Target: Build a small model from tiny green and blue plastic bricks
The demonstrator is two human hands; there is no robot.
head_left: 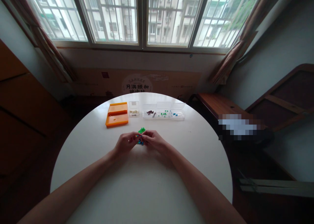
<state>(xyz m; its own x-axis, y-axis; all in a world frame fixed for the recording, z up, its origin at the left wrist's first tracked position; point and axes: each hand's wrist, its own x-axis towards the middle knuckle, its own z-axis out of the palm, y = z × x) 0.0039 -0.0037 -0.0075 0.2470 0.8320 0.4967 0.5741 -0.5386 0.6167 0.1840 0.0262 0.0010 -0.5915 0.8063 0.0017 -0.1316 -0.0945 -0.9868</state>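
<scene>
Close together over the white table, my left hand (127,141) and my right hand (153,138) meet at their fingertips. Both are closed in a pinch around a small toy-brick model (141,130), which shows bright green at its far end and blue with dark bits nearer me. My fingers cover the model's middle, so any tiny piece between the fingertips is hidden. Beyond my hands stands an open orange case (117,120) with a small orange piece in it. To its right, a clear box (134,104) holds beige pieces.
A clear compartment box (163,117) with raised lids holds dark brown, green and blue pieces. The round white table (137,184) has a curved edge all round. A wooden bench (216,103) stands to the right, and a large printed carton (181,78) lies under the window.
</scene>
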